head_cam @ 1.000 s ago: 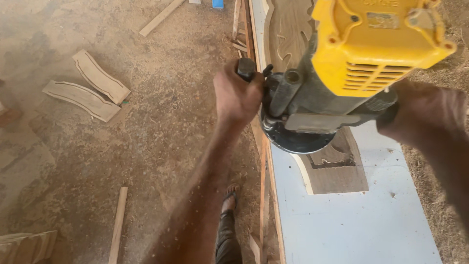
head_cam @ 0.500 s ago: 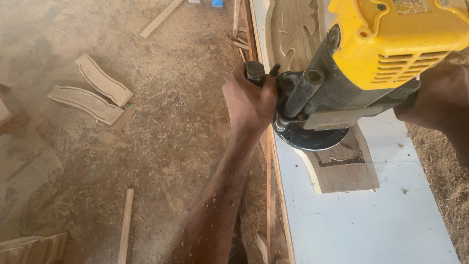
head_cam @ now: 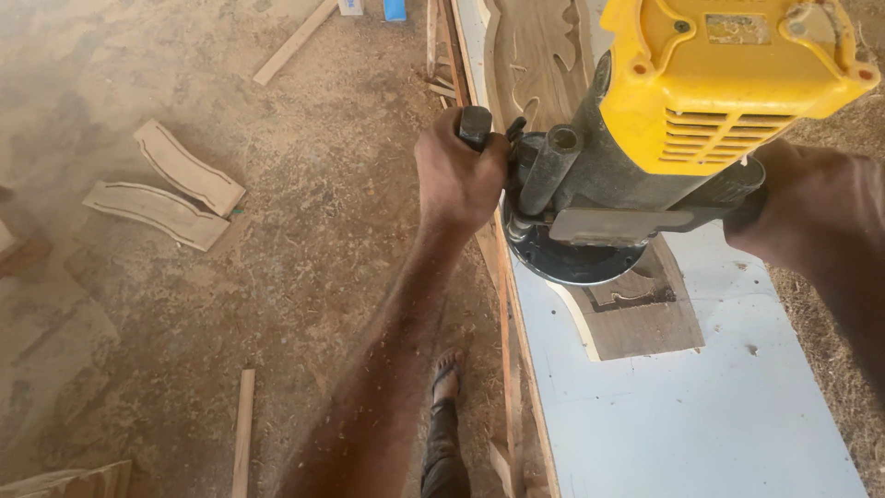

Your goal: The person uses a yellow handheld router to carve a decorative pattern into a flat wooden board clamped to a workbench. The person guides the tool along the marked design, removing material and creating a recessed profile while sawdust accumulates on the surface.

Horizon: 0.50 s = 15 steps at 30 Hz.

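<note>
A yellow and grey plunge router [head_cam: 682, 120] stands with its round base on a brown carved wooden board [head_cam: 645, 314] that lies on a pale blue-white table top [head_cam: 701, 415]. My left hand [head_cam: 456, 175] grips the router's dark left handle. My right hand [head_cam: 811, 212] grips the right handle, which is mostly hidden under my fingers. A routed groove pattern shows in the board just in front of the base. The cutter is hidden under the base.
Sawdust covers the floor on the left. Two curved carved wood pieces [head_cam: 166, 194] lie there, with a thin stick [head_cam: 242, 433] and a long batten [head_cam: 295, 41]. My sandalled foot [head_cam: 445, 378] is near the table's wooden edge [head_cam: 512, 341].
The router and both hands have shifted up the board, away from me. More of the cut groove now shows below the base.
</note>
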Motion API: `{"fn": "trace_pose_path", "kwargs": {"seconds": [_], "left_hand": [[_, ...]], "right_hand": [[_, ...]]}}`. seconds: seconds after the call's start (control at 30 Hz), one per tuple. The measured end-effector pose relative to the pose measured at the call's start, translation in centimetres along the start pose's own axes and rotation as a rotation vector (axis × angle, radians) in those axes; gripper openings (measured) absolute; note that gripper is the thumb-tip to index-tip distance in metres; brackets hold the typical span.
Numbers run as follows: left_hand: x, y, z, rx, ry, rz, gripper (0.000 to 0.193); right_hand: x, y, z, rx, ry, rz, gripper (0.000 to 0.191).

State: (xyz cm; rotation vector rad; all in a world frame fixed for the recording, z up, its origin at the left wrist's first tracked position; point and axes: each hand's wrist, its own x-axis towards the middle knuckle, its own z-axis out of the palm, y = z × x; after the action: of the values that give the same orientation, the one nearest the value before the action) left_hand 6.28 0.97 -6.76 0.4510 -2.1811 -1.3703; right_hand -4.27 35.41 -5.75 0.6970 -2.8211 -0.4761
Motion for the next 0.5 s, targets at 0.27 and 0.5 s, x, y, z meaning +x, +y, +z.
{"fn": "trace_pose_path", "kwargs": {"seconds": [0.27, 0.5], "left_hand": [[-0.6, 1.3, -0.8, -0.035, 0.001, 0.057, 0.013], [-0.1, 1.2, -0.6, -0.034, -0.04, 0.087, 0.015]], "right_hand": [[-1.8, 0.1, -0.2, 0.078, 0.161, -0.08, 0.038], [-2.1, 0.9, 1.3, 0.082, 0.224, -0.104, 0.036]]}}
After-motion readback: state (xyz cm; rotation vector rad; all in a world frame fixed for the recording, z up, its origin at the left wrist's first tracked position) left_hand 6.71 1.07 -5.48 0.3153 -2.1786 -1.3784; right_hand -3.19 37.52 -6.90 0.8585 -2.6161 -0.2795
